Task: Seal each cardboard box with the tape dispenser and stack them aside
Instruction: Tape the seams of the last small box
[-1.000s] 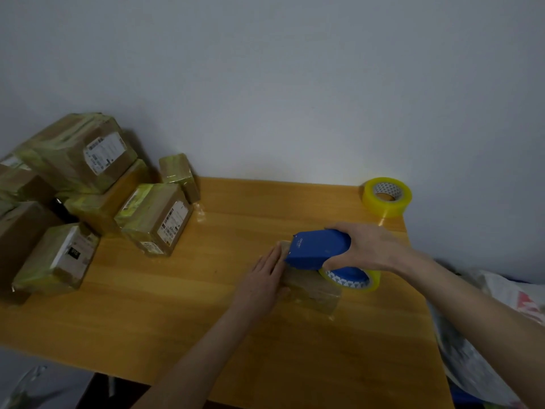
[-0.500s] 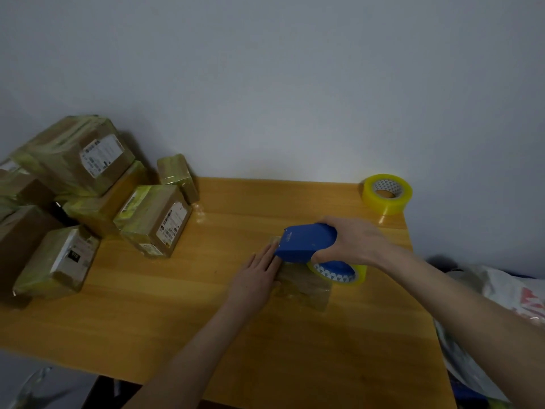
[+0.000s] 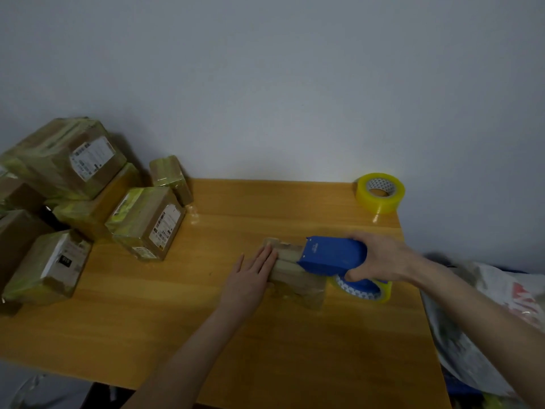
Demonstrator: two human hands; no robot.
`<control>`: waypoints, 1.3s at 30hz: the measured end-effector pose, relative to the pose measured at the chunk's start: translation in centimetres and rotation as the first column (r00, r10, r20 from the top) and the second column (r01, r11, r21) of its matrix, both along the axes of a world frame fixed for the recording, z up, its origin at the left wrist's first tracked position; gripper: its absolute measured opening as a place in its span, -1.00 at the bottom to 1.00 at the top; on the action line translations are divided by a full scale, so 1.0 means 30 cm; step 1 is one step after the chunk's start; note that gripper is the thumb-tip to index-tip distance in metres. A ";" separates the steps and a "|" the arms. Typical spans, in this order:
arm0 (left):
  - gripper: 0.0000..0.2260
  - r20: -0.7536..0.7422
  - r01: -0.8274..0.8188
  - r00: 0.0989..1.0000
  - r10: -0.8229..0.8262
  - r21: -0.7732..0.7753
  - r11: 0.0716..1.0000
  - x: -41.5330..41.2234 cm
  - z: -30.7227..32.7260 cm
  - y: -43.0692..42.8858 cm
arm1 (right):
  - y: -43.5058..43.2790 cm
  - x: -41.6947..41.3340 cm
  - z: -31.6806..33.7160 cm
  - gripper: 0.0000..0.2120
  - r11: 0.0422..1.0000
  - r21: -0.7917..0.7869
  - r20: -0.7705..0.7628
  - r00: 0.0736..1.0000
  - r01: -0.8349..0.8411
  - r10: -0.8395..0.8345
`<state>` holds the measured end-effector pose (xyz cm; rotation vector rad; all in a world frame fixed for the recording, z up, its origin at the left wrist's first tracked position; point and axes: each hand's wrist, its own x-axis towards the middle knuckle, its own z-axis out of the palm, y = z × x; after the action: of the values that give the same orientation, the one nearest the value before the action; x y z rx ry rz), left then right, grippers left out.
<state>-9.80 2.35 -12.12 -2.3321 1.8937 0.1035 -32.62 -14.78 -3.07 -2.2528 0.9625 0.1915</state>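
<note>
Box [image 3: 296, 283] lies on the table [image 3: 182, 326], right of its middle; it is small and brown, shiny with clear tape. The left hand [image 3: 250, 280] rests flat against its left end, with fingers straight and together and the fingertips [image 3: 269, 252] laid over the top edge, gripping nothing. The right hand [image 3: 380, 258] is wrapped round the back of the blue dispenser [image 3: 331, 255], thumb on the near side and fingers over the far side, holding it firmly. The dispenser's front end sits on top of the box, about halfway along it; its roll [image 3: 364, 289] of yellowish tape hangs just past the right end of the box, low over the table; whether the roll touches the wood I cannot tell. Both forearms come in from the near edge, the left one from the middle, the right one from the right corner.

A pile [image 3: 88, 199] of taped boxes fills the far left corner, well apart from the hands; the biggest, with a white label, sits tilted on top; a labelled one leans at the pile's right side; a small one stands behind it by the wall [image 3: 265, 84]; another labelled one lies at the near left. A spare roll [image 3: 380, 191] of yellow tape sits on the far right corner, hole up; right of the table, lower down, lies a white bag [image 3: 486, 308] with red print.
</note>
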 end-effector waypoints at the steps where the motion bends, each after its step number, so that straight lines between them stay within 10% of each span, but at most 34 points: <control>1: -0.36 0.023 0.008 1.000 -0.008 0.010 1.000 -0.002 0.003 -0.001 | 0.007 -0.005 -0.015 -0.41 1.000 0.001 0.004 1.000 0.000 0.000; 16: -0.33 -0.024 0.096 0.995 -0.096 0.003 0.995 -0.112 0.047 -0.067 | 0.014 0.010 -0.012 -0.47 0.983 -0.177 -0.104 0.994 -0.051 0.033; 39: -0.32 0.037 0.075 0.996 -0.076 0.026 0.997 -0.041 0.011 -0.040 | 0.030 -0.121 -0.094 -0.29 0.999 -0.016 -0.134 0.991 -0.032 0.030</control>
<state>-11.04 1.14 -11.78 -2.2272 1.9488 0.0738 -36.24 -13.89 -5.89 -2.2962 1.0025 0.3529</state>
